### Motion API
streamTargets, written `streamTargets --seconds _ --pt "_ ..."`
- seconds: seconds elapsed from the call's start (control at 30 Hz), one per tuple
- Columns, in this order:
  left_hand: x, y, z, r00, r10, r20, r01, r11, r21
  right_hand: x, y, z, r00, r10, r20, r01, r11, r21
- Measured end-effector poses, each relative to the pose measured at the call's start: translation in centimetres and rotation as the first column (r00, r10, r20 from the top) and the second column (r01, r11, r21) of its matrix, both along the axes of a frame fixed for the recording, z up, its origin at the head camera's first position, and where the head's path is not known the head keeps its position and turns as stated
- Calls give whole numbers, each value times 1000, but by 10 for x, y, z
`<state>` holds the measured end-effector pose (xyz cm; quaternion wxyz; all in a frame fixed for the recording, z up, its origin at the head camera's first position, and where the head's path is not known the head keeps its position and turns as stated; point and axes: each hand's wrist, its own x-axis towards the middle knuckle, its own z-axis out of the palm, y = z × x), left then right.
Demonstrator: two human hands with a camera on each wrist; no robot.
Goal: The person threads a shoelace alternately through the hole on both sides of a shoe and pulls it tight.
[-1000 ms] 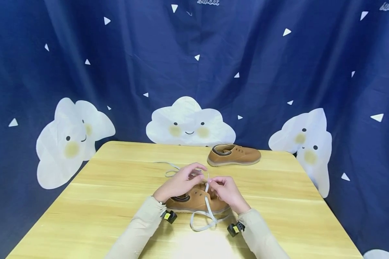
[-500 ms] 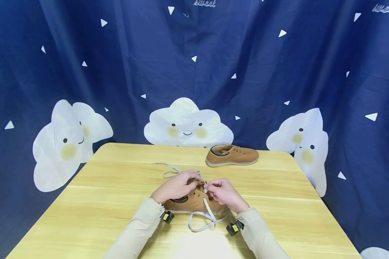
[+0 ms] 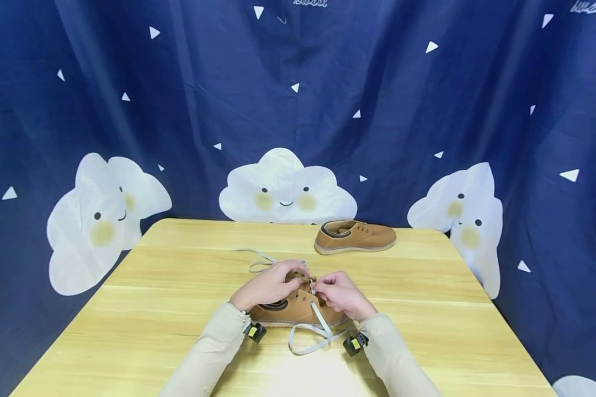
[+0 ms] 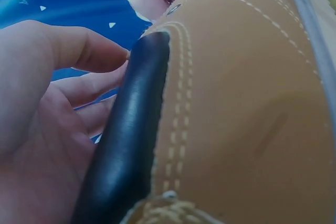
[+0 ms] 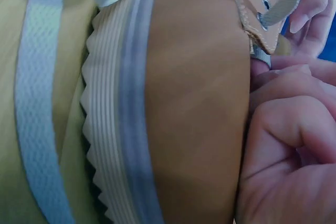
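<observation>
A tan lace-up shoe (image 3: pixel 285 314) rests on the table, toe to the right. My left hand (image 3: pixel 268 285) reaches over its opening, thumb and fingers curled at the far eyelet flap. In the left wrist view, the thumb lies beyond the dark padded collar (image 4: pixel 128 114). At the lacing area my right hand (image 3: pixel 345 294) pinches a pale flat shoelace near the tongue, fingertips partly hidden under the near flap (image 5: pixel 260 17) in the right wrist view. The shoelace (image 3: pixel 319 318) comes out of a near eyelet and loops on the table in front.
A second tan shoe (image 3: pixel 356 238), with no lace showing, stands at the back edge of the wooden table (image 3: pixel 179 264). The other lace end (image 3: pixel 263 264) lies on the wood behind my left hand. A blue curtain (image 3: pixel 298 121) hangs behind.
My right hand has drawn the lace end down from above the shoe to the lacing area between the flaps. My left hand has lowered onto the far flap.
</observation>
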<state>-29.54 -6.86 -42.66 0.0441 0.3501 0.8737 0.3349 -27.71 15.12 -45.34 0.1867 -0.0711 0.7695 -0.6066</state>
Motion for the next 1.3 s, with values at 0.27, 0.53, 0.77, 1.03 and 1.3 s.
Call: streamTargets --seconds 0.27,0.53,0.77,1.03,1.3 --pt "1 3 1 999 17 39 -16 1000 -23 3 -7 -3 989 -99 -106 105 994 45" --pt "-2 9 -4 980 84 179 -93 995 42 5 -14 -4 979 -143 -144 153 987 57" --pt "-2 14 -5 969 89 230 -115 988 102 3 -6 1 986 -93 -137 109 988 110" --pt "2 15 0 976 100 193 -137 973 188 -8 6 11 928 -107 -357 179 969 173" --pt "3 11 4 989 44 141 -73 975 210 -17 -3 10 909 -59 -413 129 981 144"
